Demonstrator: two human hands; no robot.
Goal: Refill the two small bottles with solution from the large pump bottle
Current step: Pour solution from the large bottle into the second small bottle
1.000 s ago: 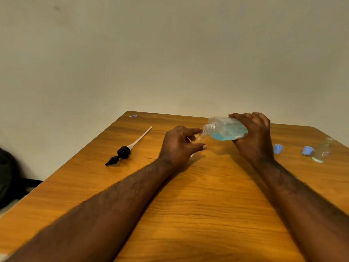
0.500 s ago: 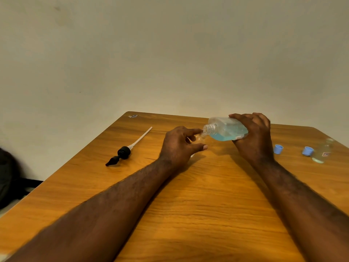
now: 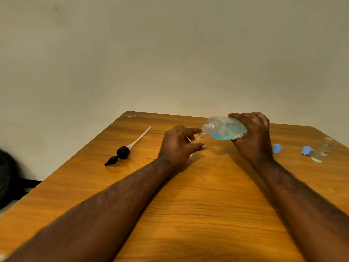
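Note:
My right hand [image 3: 253,137] grips the large clear bottle [image 3: 225,128] of blue solution, tipped on its side with the open neck pointing left and slightly down. That neck sits right at the mouth of a small clear bottle [image 3: 198,137], which my left hand [image 3: 179,146] holds between fingers and thumb; most of this small bottle is hidden by the hand. A second small bottle [image 3: 321,151] with a little liquid stands uncapped at the far right of the table. The black pump head with its white tube [image 3: 122,152] lies on the table to the left.
Two blue caps [image 3: 277,148] [image 3: 306,150] lie on the wooden table [image 3: 207,205] right of my right hand. A small sticker [image 3: 132,116] sits at the far left corner. A dark bag [image 3: 7,176] lies beyond the table's left edge.
The large bottle's neck has dipped very slightly toward the small bottle. Both hands stay where they were.

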